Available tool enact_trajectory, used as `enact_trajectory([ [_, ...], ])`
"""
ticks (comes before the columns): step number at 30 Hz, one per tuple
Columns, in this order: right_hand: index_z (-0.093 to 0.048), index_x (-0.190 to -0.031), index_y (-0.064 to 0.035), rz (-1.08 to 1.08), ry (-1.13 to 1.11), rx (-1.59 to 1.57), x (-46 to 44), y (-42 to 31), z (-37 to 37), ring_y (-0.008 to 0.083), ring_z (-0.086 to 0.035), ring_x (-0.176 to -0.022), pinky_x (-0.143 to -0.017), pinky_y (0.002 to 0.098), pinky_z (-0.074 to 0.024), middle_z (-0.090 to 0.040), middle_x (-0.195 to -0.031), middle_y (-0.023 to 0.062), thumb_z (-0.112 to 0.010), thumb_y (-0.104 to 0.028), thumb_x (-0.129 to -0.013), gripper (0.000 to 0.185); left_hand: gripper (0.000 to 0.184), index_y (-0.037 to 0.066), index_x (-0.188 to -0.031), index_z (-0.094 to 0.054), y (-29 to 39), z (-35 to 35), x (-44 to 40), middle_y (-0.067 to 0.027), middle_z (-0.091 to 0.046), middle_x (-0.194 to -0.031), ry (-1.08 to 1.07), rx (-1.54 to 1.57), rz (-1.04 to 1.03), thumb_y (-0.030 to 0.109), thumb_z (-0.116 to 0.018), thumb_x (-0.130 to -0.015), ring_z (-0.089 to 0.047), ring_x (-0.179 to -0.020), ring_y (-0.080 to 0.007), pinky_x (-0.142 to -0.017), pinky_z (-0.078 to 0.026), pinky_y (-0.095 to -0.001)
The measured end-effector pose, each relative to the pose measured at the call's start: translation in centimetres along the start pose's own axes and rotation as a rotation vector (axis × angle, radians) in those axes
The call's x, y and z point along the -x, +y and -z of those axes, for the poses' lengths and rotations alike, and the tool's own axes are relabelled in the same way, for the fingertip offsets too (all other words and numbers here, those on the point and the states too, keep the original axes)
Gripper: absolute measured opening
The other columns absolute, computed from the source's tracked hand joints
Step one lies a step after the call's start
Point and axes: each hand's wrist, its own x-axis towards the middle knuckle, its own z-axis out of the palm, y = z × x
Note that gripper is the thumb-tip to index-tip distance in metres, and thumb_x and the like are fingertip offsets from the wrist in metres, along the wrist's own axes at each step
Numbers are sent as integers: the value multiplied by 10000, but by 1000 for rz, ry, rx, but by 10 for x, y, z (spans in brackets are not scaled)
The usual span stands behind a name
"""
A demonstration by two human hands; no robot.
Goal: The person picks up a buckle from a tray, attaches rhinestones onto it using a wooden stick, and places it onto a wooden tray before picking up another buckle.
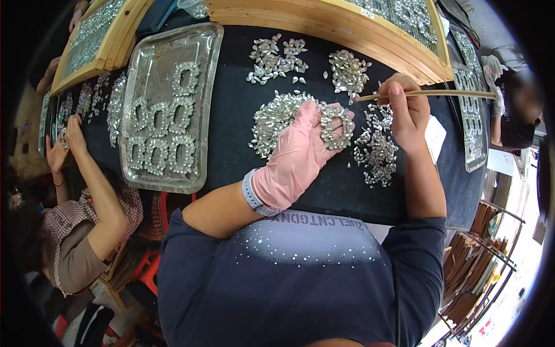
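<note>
My left hand (292, 159), in a pink glove, holds an oval ring-shaped rhinestone ornament (347, 130) with an open centre. Bare, my right hand (407, 113) pinches a long thin wooden stick (457, 93). The stick's tip points left, just above the ornament and apart from it. Beside and partly under my left hand lies a pile of silvery drop-shaped stones (269, 124). Smaller stones (376, 147) spread below my right hand. Two more heaps of stones, one on the left (269, 58) and one on the right (348, 70), lie farther back.
At left, a metal tray (165, 52) holds several similar ornaments. Wooden-framed trays of stones stand at the back (300, 22) and upper left (107, 55). Another tray of ornaments (471, 118) lies far right. A co-worker's hands (66, 144) work at left; another person (511, 104) is at right.
</note>
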Motion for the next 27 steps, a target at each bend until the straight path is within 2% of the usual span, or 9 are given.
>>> enact_trajectory([
  [2,-548,-747,-14,38,-5,14,0,-4,2,123,-475,-598,-579,263,-388,-545,-670,36,-519,-152,-910,215,522,-10,-1224,-404,-1,0,0,-191,-506,-1197,-8,6,-3,421,-264,-965,-526,-1072,-249,-954,-419,-365],
  [5,-521,-795,-16,161,-134,182,1,-8,2,117,-460,-639,-572,236,-374,-518,-723,47,-460,-141,-925,190,524,-9,-1218,-412,0,-2,1,-189,-509,-1193,-4,10,-2,427,-271,-963,-526,-1072,-250,-954,-420,-366],
  [10,-519,-779,-23,238,-127,247,-1,-10,-3,117,-443,-637,-572,236,-372,-503,-693,44,-471,-141,-920,190,525,-6,-1209,-419,0,-1,0,-189,-509,-1193,4,20,5,434,-275,-960,-526,-1075,-254,-951,-421,-370],
  [13,-519,-776,-24,382,-163,332,-4,-13,-2,121,-432,-641,-556,237,-370,-499,-681,43,-467,-130,-920,187,517,-3,-1200,-423,0,-1,0,-192,-505,-1198,1,17,5,431,-275,-961,-525,-1078,-258,-950,-421,-373],
  [22,-520,-796,-17,124,-134,133,3,-3,-1,103,-467,-619,-548,218,-383,-533,-747,58,-453,-126,-930,185,516,1,-1209,-418,0,-1,0,-193,-501,-1205,-8,21,12,430,-276,-961,-520,-1087,-260,-955,-417,-374],
  [25,-523,-834,-3,51,12,-19,3,3,-7,96,-515,-648,-580,215,-418,-544,-779,57,-455,-136,-938,182,519,0,-1220,-410,1,-1,1,-191,-499,-1208,-18,21,2,430,-277,-960,-515,-1094,-260,-954,-416,-374],
  [27,-526,-849,1,3,8,2,-3,8,-11,98,-527,-668,-594,217,-430,-548,-783,56,-457,-139,-939,180,519,-1,-1221,-408,0,-1,1,-191,-497,-1210,-14,17,-3,429,-277,-961,-515,-1094,-259,-954,-416,-373],
])
